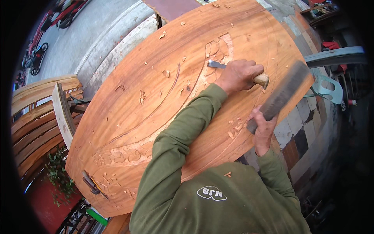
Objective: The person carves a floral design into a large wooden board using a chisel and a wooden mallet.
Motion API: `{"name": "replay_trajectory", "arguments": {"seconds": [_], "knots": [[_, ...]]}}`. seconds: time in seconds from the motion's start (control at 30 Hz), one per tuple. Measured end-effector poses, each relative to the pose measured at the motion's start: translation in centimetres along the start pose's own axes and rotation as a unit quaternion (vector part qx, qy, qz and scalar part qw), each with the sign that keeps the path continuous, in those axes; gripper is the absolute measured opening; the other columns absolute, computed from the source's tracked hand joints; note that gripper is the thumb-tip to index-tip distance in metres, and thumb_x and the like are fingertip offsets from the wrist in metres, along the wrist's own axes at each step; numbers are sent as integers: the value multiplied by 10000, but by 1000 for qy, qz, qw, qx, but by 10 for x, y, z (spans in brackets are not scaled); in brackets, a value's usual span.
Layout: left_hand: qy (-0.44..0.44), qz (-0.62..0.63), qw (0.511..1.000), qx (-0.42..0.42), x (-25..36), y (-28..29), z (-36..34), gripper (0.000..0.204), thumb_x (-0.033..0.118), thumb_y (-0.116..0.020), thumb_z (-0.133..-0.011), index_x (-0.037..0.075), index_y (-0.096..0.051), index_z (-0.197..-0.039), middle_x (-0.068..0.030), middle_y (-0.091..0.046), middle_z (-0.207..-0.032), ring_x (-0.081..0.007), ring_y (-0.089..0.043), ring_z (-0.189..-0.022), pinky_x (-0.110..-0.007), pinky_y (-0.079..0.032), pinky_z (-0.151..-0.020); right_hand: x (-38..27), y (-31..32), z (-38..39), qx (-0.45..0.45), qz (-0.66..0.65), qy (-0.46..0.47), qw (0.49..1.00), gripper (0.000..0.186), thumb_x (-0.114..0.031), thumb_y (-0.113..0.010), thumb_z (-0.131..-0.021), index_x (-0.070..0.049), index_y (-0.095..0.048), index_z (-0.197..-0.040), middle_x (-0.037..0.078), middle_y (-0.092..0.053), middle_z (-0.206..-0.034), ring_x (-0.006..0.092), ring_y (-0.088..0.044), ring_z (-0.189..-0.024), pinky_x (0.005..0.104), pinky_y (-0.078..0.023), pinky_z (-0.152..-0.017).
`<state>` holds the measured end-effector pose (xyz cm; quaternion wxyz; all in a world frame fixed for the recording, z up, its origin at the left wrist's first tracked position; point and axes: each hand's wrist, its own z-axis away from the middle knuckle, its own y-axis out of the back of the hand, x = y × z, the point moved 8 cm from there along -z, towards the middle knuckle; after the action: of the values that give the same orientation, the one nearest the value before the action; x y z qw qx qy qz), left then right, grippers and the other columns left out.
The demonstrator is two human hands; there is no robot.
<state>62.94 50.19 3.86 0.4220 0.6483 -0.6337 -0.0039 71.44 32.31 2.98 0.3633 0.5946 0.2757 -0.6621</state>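
My left hand (239, 76) is closed around a wood chisel (216, 64), its flat metal blade pointing left onto the panel. The butt of its wooden handle (262, 80) sticks out on the right of my fist. My right hand (265, 128) grips a thick, dark wooden mallet (283, 91), raised beside the chisel handle and smeared by motion. Beneath both lies a large wooden panel (156, 89) with a curved outline. Near the blade is a carved leaf-like relief (218, 48), and a longer carved band (124, 156) runs toward the lower left.
Wood shavings (166, 73) are scattered over the panel. Several slim carving tools (93, 184) lie at its lower left edge. A slatted wooden bench (43, 117) stands left, a pale green plastic stool (327, 87) right. Motorbikes (37, 58) are on the road beyond.
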Motion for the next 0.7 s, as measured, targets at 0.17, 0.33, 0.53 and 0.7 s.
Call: {"name": "replay_trajectory", "arguments": {"seconds": [0.17, 0.33, 0.53, 0.7], "knots": [[9, -30, 999, 0, -3, 4, 1, 215, 220, -808, -796, 164, -619, -882, -35, -621, -791, -274, -688, -730, -426, -536, -577, 6, 11, -3, -8, 27, -26, 999, 435, -76, -780, -911, -50, -506, -1248, 44, -578, -1020, 129, -590, -845, 309, -532, -788], [-57, 29, 998, 1, 16, 5, -1, 228, 236, -818, -795, 162, -619, -878, -41, -617, -777, -276, -682, -709, -431, -525, -563, -10, 20, 1, 61, -95, -4, 994, 392, -94, -781, -905, -40, -538, -1207, 55, -594, -975, 156, -612, -803, 348, -557, -737], [-19, 20, 1000, -1, -2, 6, -5, 252, 257, -833, -804, 160, -612, -876, -48, -620, -773, -279, -677, -698, -425, -523, -556, -18, 29, -5, 55, -104, 7, 993, 336, -110, -774, -915, -36, -561, -1163, 60, -607, -950, 167, -623, -778, 358, -563, -719], [9, 5, 999, 31, -8, 2, -13, 247, 258, -833, -810, 164, -613, -873, -43, -621, -767, -282, -677, -692, -421, -521, -554, -7, 17, -14, 59, -74, 10, 995, 345, -84, -773, -915, -38, -543, -1168, 49, -604, -938, 157, -622, -785, 340, -557, -727]]}}
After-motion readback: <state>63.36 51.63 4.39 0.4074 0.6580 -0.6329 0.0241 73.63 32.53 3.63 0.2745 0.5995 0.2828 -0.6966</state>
